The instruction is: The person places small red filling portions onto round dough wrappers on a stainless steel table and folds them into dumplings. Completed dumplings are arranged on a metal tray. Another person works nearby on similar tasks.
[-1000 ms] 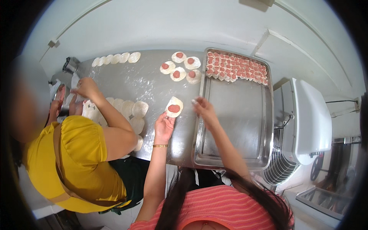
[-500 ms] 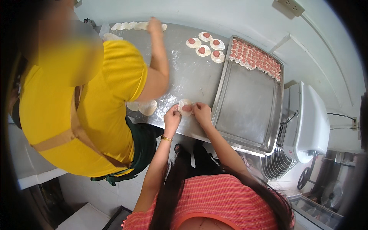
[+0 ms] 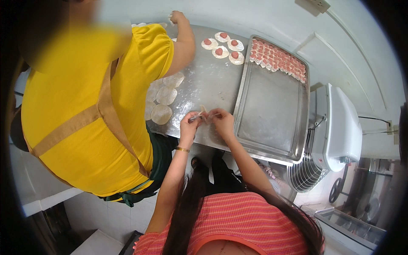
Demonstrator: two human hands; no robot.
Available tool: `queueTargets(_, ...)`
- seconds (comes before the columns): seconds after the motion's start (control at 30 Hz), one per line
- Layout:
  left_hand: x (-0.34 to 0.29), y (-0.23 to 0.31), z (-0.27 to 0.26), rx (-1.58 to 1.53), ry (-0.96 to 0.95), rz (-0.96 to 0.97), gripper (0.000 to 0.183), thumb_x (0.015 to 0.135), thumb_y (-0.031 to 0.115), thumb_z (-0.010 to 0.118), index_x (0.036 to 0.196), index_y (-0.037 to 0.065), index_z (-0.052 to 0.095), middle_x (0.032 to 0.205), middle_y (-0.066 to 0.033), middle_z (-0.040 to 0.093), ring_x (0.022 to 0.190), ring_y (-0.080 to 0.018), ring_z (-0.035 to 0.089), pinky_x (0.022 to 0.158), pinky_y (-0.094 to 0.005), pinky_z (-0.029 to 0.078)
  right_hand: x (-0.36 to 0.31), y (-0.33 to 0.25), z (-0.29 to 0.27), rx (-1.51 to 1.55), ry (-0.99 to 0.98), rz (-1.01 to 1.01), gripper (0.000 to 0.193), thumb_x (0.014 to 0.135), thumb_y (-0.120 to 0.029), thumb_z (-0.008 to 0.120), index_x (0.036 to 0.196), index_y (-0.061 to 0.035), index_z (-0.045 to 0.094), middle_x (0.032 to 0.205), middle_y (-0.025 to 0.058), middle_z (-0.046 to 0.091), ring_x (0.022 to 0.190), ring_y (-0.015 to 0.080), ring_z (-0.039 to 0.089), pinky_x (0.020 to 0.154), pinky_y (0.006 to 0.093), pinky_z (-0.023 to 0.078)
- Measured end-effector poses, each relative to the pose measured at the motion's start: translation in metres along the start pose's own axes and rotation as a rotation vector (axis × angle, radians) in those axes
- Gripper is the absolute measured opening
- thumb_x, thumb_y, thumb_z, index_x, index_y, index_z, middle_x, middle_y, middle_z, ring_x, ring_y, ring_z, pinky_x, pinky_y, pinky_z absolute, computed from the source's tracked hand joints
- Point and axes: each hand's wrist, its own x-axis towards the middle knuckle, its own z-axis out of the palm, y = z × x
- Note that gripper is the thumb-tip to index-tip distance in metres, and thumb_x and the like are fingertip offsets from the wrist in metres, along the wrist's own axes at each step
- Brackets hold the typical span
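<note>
Just above the steel table's near edge, my left hand (image 3: 189, 126) and my right hand (image 3: 223, 123) pinch opposite sides of one dumpling (image 3: 204, 114). Its pale wrapper is folded upward between my fingertips, with a little pink meat filling showing. A thin strip shows at my left fingers; I cannot tell if it is wrapper edge or a small tool. Left of my hands lie several bare round wrappers (image 3: 161, 114). Farther off, several flat wrappers (image 3: 220, 52) each carry a lump of pink filling.
On my right stands a large steel tray (image 3: 272, 112), its far end packed with rows of filled dumplings (image 3: 278, 59). A co-worker in yellow (image 3: 85, 140) stands close on my left, one hand (image 3: 178, 18) over the table's far side. Beyond the tray is a white machine (image 3: 342, 127) with a wire guard.
The wrapper between my hands has gone from flat to folded around its filling. The co-worker's hand has shifted slightly farther away, and more bare wrappers show left of my hands.
</note>
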Motion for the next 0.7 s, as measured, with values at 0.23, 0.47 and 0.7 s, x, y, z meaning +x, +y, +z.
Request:
queueTargets(0.23,-0.011,0.017,0.011,-0.354,-0.015,-0.047,0.011,0.087,0.002,0.058,0.096,0.006,0.054,0.093,-0.0012,0.059,0.084,-0.0107,0.060,0.077,-0.0267,0.053,-0.001,-0.014,-0.004,0.324,-0.069,0.042,0.022,0.077,0.000,0.064,0.099,0.0012,0.061,0.088,0.0036,0.064,0.082,0.0126,0.060,0.077,0.0262,0.047)
queueTargets(0.47,-0.025,0.051,0.023,-0.325,-0.028,-0.026,0.017,0.085,-0.002,0.058,0.100,0.005,0.054,0.100,-0.0041,0.059,0.091,-0.0130,0.059,0.078,-0.0288,0.053,0.012,-0.007,-0.018,0.162,-0.106,0.072,0.023,0.073,0.004,0.064,0.097,0.0032,0.063,0.087,0.0068,0.065,0.081,0.0135,0.061,0.075,0.0258,0.049)
queueTargets(0.7,0.003,0.000,-0.001,0.332,-0.039,0.384,0.016,0.076,-0.006,0.065,0.088,0.001,0.057,0.101,-0.0081,0.063,0.094,-0.0140,0.061,0.077,-0.0267,0.051,0.009,-0.013,-0.023,0.128,-0.213,0.024,0.029,0.071,0.004,0.063,0.100,-0.0001,0.061,0.089,0.0046,0.064,0.082,0.0132,0.061,0.079,0.0267,0.050)
